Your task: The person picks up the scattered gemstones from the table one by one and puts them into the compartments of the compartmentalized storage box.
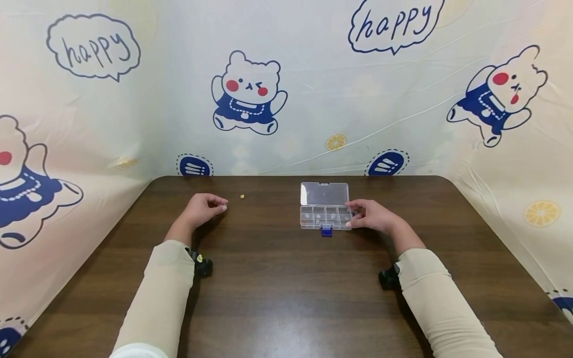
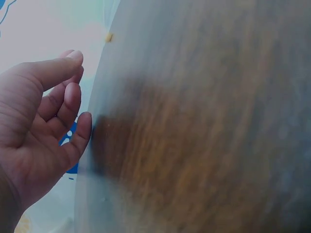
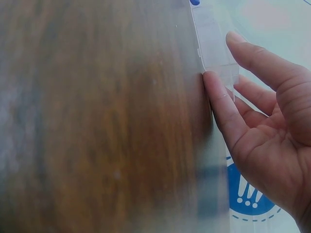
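Note:
My left hand (image 1: 206,210) is over the far left of the table, its fingers loosely bent and nothing seen between them. Just right of its fingertips lies a tiny yellow piece (image 1: 242,196), also visible in the left wrist view as a small yellow spot (image 2: 109,37). With thumb and fingers, my right hand (image 1: 372,216) holds the right end of a clear plastic compartment box (image 1: 309,224). The box's lid (image 1: 324,194) is raised at the back, and a blue latch (image 1: 327,230) sits at its front. Several small pale pieces (image 1: 318,218) show in the compartments.
The brown wooden table (image 1: 268,278) ends at a patterned cloth backdrop (image 1: 309,89) along the back and sides. Each wrist wears a black camera, one on the left (image 1: 204,267) and one on the right (image 1: 388,279).

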Motion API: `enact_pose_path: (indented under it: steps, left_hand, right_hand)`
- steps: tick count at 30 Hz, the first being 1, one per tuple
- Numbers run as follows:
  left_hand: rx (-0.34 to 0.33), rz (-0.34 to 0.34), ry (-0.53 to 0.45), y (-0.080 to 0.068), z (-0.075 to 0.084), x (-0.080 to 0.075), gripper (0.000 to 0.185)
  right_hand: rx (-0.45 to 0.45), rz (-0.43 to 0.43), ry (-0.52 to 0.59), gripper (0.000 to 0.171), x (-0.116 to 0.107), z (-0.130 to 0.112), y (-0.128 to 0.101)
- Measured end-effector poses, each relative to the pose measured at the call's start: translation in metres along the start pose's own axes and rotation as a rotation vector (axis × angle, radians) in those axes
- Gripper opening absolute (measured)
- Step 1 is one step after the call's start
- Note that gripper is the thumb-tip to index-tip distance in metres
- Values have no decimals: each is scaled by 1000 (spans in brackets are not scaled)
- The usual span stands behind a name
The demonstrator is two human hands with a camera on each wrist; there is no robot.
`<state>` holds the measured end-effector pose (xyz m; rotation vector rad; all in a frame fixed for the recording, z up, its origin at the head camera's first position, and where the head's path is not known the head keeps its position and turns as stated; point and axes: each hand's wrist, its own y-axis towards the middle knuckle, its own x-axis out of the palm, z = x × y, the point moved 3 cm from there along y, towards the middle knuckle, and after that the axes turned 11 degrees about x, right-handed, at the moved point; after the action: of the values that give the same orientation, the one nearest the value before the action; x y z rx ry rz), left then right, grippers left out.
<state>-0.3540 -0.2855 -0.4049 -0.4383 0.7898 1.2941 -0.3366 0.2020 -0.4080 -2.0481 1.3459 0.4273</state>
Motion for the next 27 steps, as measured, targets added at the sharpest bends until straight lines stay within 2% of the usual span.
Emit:
enact_pose_path:
  steps: [13,27]
  left_hand:
    - [61,3,-2,1,17,5,27]
    - [124,-32,-20,3,40,14,25]
  right_hand:
    - [3,6,-14,73,1,0,0]
    - [-4,11,-14,72,1,-2,-1]
